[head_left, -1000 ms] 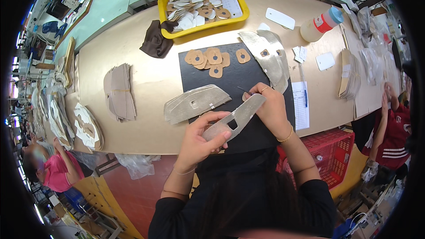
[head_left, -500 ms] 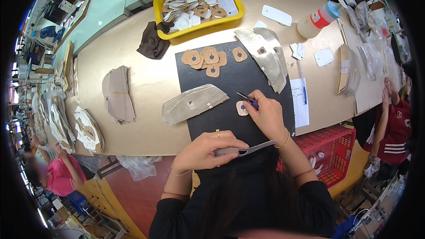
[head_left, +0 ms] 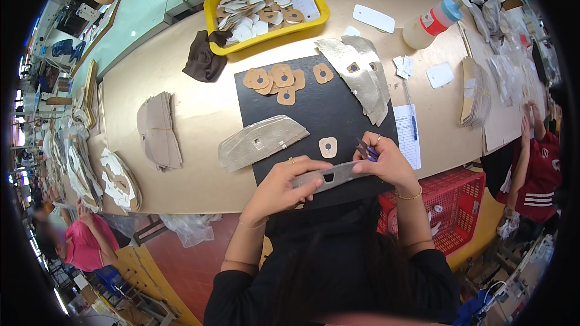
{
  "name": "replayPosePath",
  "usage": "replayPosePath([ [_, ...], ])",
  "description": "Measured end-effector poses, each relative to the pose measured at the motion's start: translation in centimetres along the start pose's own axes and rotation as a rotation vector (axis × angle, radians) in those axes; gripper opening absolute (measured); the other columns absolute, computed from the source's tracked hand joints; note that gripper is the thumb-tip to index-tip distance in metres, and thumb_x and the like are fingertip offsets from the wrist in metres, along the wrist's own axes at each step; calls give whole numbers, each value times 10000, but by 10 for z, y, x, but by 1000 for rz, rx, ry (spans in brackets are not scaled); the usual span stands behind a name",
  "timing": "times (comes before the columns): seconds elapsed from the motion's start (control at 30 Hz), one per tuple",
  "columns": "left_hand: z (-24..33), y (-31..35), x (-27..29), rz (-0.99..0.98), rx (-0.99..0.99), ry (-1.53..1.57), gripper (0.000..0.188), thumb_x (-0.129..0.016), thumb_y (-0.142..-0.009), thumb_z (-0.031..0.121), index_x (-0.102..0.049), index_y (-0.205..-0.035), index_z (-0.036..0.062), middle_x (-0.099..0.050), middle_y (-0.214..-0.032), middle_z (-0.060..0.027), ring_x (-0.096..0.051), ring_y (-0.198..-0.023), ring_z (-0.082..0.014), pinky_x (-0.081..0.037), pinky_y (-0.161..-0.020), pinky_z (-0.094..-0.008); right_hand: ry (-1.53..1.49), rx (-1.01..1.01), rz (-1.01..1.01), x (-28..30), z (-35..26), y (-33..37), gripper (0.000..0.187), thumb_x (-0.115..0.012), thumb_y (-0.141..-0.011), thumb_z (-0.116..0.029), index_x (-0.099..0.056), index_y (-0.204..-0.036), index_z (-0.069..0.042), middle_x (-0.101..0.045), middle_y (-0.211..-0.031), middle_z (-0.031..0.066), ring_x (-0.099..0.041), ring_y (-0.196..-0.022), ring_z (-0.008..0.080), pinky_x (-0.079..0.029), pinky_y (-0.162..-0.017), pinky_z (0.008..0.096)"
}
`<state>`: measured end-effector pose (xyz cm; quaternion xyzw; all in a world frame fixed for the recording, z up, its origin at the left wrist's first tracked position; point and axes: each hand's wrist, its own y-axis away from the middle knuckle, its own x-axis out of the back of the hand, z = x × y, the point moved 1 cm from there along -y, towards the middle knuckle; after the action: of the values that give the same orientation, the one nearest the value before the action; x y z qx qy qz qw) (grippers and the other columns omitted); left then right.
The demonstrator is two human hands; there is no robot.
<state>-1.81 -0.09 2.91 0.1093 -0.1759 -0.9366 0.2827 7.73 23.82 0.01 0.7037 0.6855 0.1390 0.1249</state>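
Yellow tray (head_left: 314,21) at top centre, heaped with small tan and white cutouts. Dark brown cloth (head_left: 202,60) just left of it. Capped plastic bottle (head_left: 430,23) at upper right. Stack of beige flat pieces (head_left: 158,130) at left on the surface (head_left: 181,175). Red crate (head_left: 456,205) at lower right, below the surface edge.

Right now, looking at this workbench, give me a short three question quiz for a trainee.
1. True or false: both hands hold the grey strip.
2. Which hand also holds the purple tweezers: A) left hand B) right hand?
3. Fill in: the single tan patch nearest the hands lies on the ____ mat.

Key: 1 true. 2 B. 3 black.
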Motion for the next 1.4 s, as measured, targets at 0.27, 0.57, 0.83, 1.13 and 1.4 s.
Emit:
replayPosePath([
  [0.27, -22, -25, -3, 350, 43, -37, 328, -744, -873, 54, -675, -1192, 24, -688, -1031, -93, -654, -642, -99, -547, -564, -231, 299, -79, 304, -4, -4, -8, 359, -881, -753, -247, -602, -800, -25, -517, -664, -32, -430, -623, 55, -360, -566, 229],
  [0.57, -29, -31, -9, 415, -25, -205, 320, -769, -854, 74, -687, -1158, 13, -689, -993, -90, -620, -588, -78, -506, -497, -215, 539, -37, 266, -1, -10, -17, 334, -843, -773, -272, -657, -855, -7, -574, -635, 83, -497, -561, 147, -402, -544, 296],
  [0.83, -31, -32, -9, 422, -36, -246, 325, -769, -858, 103, -683, -1158, 14, -690, -989, -89, -618, -579, -77, -500, -489, -216, 572, -40, 266, -1, -11, -18, 346, -838, -780, -281, -640, -839, -3, -573, -630, 91, -501, -553, 158, -406, -542, 307],
  [1.13, -32, -32, -9, 428, -44, -261, 331, -767, -860, 113, -678, -1160, 6, -695, -1006, -105, -614, -573, -76, -498, -486, -217, 608, -27, 256, 0, -10, -22, 371, -838, -779, -302, -637, -847, 3, -568, -631, 117, -513, -547, 195, -414, -545, 321],
  [1.4, -35, -32, -8, 437, -88, -272, 337, -770, -858, 115, -675, -1162, 3, -702, -1012, -113, -611, -568, -76, -492, -482, -218, 610, -33, 250, 1, -8, -23, 368, -837, -782, -303, -641, -855, 0, -568, -629, 118, -517, -546, 198, -416, -546, 325],
])
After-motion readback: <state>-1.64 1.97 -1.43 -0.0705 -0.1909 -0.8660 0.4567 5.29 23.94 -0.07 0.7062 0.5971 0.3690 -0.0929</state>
